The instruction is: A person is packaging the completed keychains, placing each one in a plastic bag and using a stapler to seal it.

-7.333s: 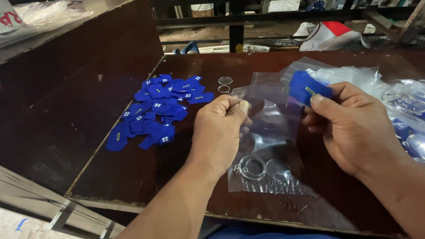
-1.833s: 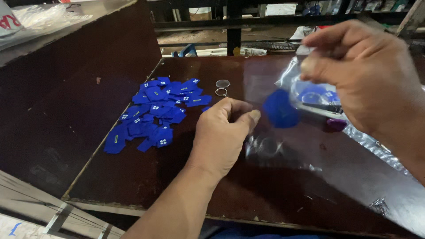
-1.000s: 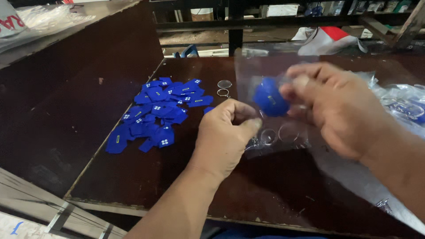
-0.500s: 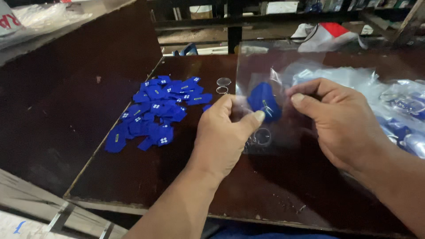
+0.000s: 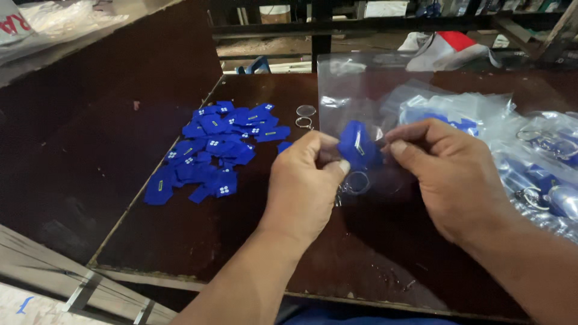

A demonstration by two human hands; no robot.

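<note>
Sitting between both sets of fingertips, the blue tag (image 5: pixel 356 144) is inside a clear bag (image 5: pixel 361 90); the left hand (image 5: pixel 301 180) and right hand (image 5: pixel 451 168) pinch it through the film, apparently to steady it; its ring (image 5: pixel 358 182) is blurred, loose blue tags (image 5: pixel 214 150) lie left

Loose tags (image 5: pixel 211 147) lie left of the hands, bagged pieces (image 5: pixel 536 162) right, on the table (image 5: pixel 198 241).

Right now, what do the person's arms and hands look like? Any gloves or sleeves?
No gloves. The left hand and right hand are both bare, with short nails. No rings, watch or bracelets show. Both forearms are bare as far as the picture reaches, so no sleeves are visible.
</note>
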